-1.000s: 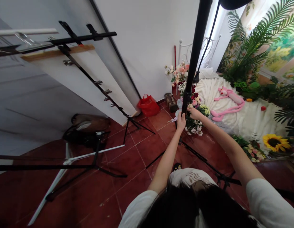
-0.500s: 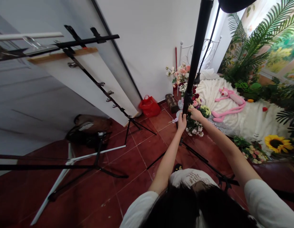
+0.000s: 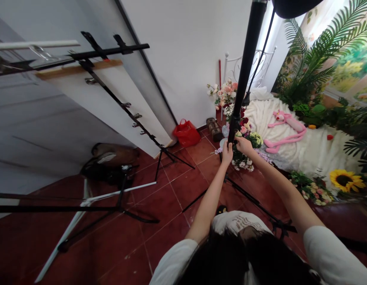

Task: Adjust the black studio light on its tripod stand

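A black light stand [image 3: 245,67] rises from low centre to the top edge, leaning a little right, with a black lamp head [image 3: 296,6] and a hanging cable at its top. My left hand [image 3: 227,153] is wrapped round the pole just below its joint. Beside it, my right hand [image 3: 243,145] is closed at the stand's joint, its fingers on what looks like a knob; the knob itself is mostly hidden. Artificial flowers [image 3: 244,160] show behind and below my hands.
Stand legs [image 3: 251,198] spread over the red tiles. At left are a clipped white board [image 3: 135,114], another tripod and white poles [image 3: 67,233]. A red bag [image 3: 187,133] sits by the wall. Right, a pink toy [image 3: 293,122] lies on white fabric [image 3: 314,154] near a sunflower [image 3: 346,180].
My right hand has shifted slightly at the joint, its fingers turned a little. My left hand keeps its place on the pole, and the view has barely moved.
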`<state>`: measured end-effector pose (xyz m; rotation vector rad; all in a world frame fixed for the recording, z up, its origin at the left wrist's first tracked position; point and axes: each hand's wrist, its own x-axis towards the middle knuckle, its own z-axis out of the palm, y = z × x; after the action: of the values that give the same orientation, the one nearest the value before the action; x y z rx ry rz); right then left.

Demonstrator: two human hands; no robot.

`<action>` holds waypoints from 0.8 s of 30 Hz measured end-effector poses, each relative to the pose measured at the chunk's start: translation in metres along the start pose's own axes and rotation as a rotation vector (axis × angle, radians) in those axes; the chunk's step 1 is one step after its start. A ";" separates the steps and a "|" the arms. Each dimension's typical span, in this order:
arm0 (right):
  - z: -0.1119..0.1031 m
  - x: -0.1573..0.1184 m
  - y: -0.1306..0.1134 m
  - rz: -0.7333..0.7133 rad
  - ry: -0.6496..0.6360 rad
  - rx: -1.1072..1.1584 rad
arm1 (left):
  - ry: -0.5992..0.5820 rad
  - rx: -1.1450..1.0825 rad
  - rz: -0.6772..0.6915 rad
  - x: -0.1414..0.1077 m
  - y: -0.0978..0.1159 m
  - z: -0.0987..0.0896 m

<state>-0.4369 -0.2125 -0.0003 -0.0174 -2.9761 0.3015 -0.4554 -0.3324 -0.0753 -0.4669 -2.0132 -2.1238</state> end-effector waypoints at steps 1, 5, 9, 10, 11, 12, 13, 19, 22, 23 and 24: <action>0.003 -0.002 -0.001 0.019 0.031 0.006 | 0.001 -0.003 0.000 0.000 0.000 0.000; 0.011 -0.007 -0.003 0.069 0.104 0.044 | -0.008 -0.008 0.009 0.000 -0.001 0.000; 0.018 -0.017 -0.003 0.055 0.183 0.117 | -0.019 -0.005 0.003 -0.001 0.000 -0.001; 0.021 -0.023 -0.002 0.043 0.206 0.132 | -0.019 -0.001 -0.002 -0.002 0.001 -0.001; 0.024 -0.030 -0.002 0.032 0.215 0.140 | -0.021 0.005 -0.008 -0.002 0.001 -0.001; 0.027 -0.039 -0.001 0.023 0.201 0.143 | -0.021 0.014 -0.015 -0.002 0.002 -0.001; 0.030 -0.047 0.000 0.019 0.168 0.141 | -0.022 0.022 -0.021 -0.002 0.002 -0.001; 0.019 -0.065 0.008 0.008 -0.010 0.115 | -0.021 0.050 -0.046 -0.003 0.004 -0.002; 0.004 -0.050 0.012 -0.045 -0.049 0.084 | -0.020 0.049 -0.055 -0.002 0.004 -0.002; 0.003 -0.045 0.013 -0.087 -0.068 0.079 | -0.023 0.048 -0.058 -0.002 0.005 -0.002; 0.004 -0.043 0.014 -0.134 -0.081 0.083 | -0.025 0.047 -0.061 -0.002 0.005 -0.002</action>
<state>-0.3952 -0.2012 -0.0136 0.2075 -3.0228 0.4183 -0.4519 -0.3349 -0.0711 -0.4325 -2.1120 -2.1098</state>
